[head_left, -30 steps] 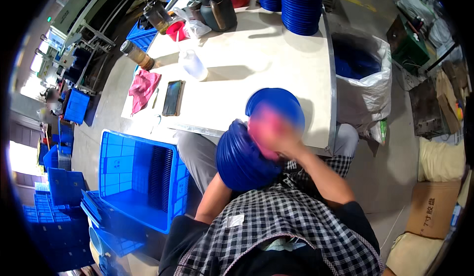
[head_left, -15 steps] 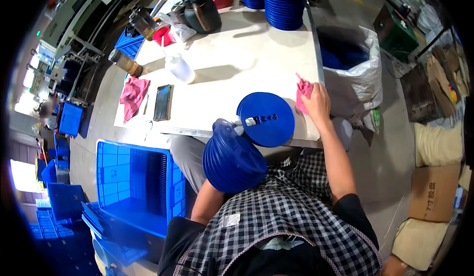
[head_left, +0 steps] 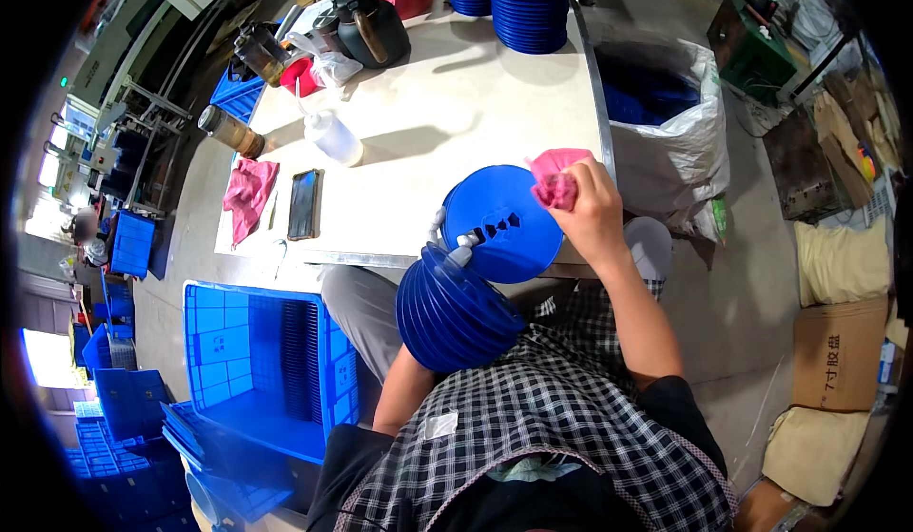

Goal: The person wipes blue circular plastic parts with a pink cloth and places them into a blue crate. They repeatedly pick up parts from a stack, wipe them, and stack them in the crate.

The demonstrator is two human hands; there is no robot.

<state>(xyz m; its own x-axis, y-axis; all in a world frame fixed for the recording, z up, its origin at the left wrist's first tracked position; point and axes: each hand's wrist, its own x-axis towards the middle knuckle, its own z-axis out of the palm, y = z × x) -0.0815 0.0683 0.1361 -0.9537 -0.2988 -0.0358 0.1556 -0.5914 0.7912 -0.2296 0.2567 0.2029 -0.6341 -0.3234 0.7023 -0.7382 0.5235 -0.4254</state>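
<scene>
My left hand has pale, glove-like fingertips that grip the near left edge of a flat blue disc. The disc is tilted toward me at the table's near edge, with a row of dark cut-outs across its middle. Several more blue discs lean in a fanned stack over my left wrist and hide most of that hand. Bunched in my bare right hand is a pink cloth, at the upper right rim of the disc; whether it touches the surface I cannot tell.
On the white table stand a squeeze bottle, a phone, another pink cloth, a jug and tall blue disc stacks. A blue crate holding discs sits left; a white sack stands right.
My right hand has carried the pink cloth leftward from the table's right side to the disc's rim. The disc and the stack at my left hand have shifted slightly.
</scene>
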